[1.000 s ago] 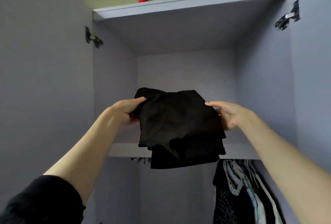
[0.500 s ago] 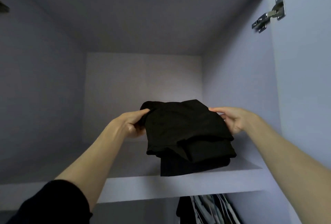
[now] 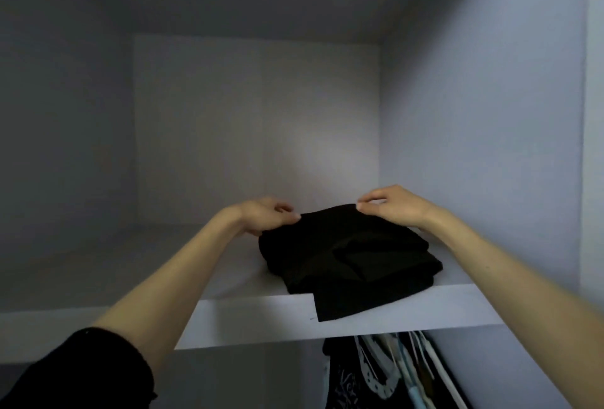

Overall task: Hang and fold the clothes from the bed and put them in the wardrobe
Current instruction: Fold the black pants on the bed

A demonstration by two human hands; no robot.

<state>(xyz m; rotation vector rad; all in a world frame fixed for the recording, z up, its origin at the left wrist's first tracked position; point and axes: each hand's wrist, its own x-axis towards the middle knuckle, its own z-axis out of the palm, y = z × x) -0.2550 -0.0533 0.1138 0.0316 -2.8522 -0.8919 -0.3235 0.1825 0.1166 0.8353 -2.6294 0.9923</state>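
Up on the wardrobe shelf (image 3: 425,307) the folded black garment (image 3: 346,258) lies overhanging, both hands' fingers (image 3: 287,216) pinching its far corners; hanging clothes (image 3: 385,372) below.

Both arms reach forward and upward, spread apart at the elbows and coming closer at the wrists. The left forearm is bare, with a dark sleeve (image 3: 81,372) pushed up near the elbow; the right forearm is bare too. The left hand (image 3: 264,215) is palm down, its fingers curled, and the fingertips pinch the far left edge of the folded black garment (image 3: 346,255). The right hand (image 3: 392,204) is also palm down, its thumb and forefinger pinching the far right edge of it.
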